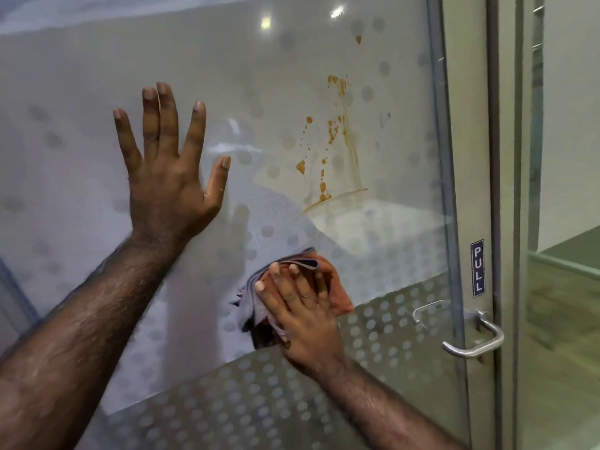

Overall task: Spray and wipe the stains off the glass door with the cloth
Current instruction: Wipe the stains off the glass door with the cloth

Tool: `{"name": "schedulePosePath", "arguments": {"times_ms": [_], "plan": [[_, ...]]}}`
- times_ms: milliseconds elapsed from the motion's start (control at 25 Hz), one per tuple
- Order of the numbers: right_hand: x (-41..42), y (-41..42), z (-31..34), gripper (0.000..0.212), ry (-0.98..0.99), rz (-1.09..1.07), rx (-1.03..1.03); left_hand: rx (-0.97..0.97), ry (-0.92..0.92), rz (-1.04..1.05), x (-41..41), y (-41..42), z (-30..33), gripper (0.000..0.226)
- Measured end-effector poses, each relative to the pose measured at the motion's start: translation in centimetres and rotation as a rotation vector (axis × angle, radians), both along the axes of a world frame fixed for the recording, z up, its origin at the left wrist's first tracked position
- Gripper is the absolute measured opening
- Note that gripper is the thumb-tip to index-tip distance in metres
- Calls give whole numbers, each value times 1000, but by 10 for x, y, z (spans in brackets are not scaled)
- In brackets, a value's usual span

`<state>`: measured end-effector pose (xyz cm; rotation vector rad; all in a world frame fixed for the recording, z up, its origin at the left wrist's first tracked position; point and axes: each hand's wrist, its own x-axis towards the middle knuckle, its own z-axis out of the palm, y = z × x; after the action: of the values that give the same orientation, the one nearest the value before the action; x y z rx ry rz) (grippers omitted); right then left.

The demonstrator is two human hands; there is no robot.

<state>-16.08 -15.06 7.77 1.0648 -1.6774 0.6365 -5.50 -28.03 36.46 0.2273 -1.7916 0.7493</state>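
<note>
The glass door (399, 241) fills the view, with a pattern of frosted dots. Orange-brown stains (334, 147) run down the pane right of centre: splashes, drips and a curved smear at their foot. My left hand (168, 177) lies flat on the glass left of the stains, fingers spread, holding nothing. Below the stains, my right hand (305, 313) presses a crumpled orange and grey cloth (337, 290) against the pane. No spray bottle is in view.
A metal door handle (470, 339) sits at the door's right edge, with a blue PULL label (477, 267) above it. A grey door frame (500, 190) runs alongside. A denser frosted dotted band (259, 394) crosses the lower glass.
</note>
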Motion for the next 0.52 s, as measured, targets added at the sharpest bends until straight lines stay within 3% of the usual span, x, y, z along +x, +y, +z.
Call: {"name": "schedulePosePath", "arguments": {"times_ms": [160, 320, 400, 520], "plan": [[-44, 41, 21, 98, -196, -61, -301, 9, 3, -10, 0, 0, -1, 74], [-79, 57, 97, 92, -447, -91, -658, 17, -3, 4, -2, 0, 0, 74], [-76, 47, 125, 80, -414, -119, -698, 22, -10, 5, -2, 0, -1, 75], [-46, 26, 139, 80, -258, -68, -547, 23, -14, 2, -1, 0, 0, 76]]}}
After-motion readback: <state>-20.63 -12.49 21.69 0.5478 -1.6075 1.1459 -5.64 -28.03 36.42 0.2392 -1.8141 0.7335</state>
